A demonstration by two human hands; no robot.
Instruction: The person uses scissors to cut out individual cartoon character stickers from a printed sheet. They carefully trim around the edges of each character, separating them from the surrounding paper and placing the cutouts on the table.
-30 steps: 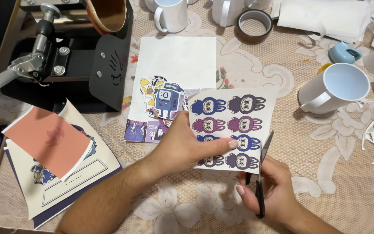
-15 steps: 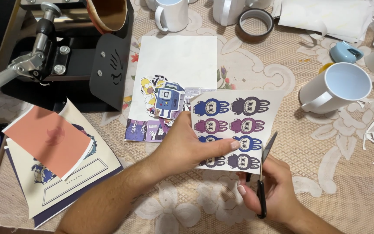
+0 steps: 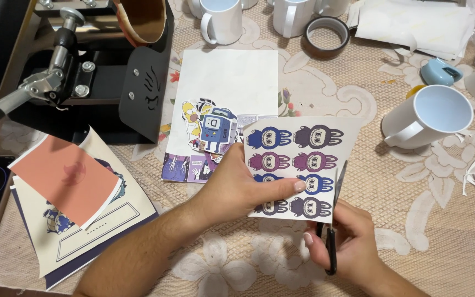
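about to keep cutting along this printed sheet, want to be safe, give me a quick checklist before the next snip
1. Left hand pins the printed sheet: ok.
2. Left fingertips apart from the scissors blades: ok, but close.
3. Right hand grips the scissor handles: ok.
4. Blades run along the sheet's right edge, beside the figures: ok.
5. Blades clear of the tablecloth underneath: cannot tell.
6. White mug out of the cutting path: ok.
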